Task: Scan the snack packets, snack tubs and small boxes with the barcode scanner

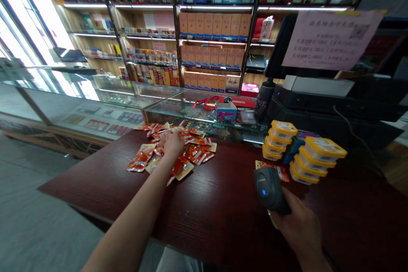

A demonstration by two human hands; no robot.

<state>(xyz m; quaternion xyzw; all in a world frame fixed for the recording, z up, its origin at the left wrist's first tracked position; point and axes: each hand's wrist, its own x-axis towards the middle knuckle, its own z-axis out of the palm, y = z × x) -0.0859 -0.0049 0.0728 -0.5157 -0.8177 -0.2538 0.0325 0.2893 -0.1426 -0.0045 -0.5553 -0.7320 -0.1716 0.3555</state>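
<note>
My left hand (172, 142) reaches onto a loose heap of red and yellow snack packets (196, 153) on the dark wooden counter (219, 195). Its fingers bend down among the packets, and their tips are hidden, so any grip there does not show. My right hand (301, 221) is closed around the handle of a dark grey barcode scanner (269, 187) with a lit blue light. Behind the scanner lies a single red packet (280, 173). A yellowish edge of something shows just under the scanner, beside my right fingers.
Two stacks of yellow-lidded tubs (277, 140) stand at the right, near a black monitor with a pink paper sign (331, 40). A dark bottle (264, 102) and a small blue-pink box (226, 112) rest on the glass display case (162, 102). Stocked shelves line the back.
</note>
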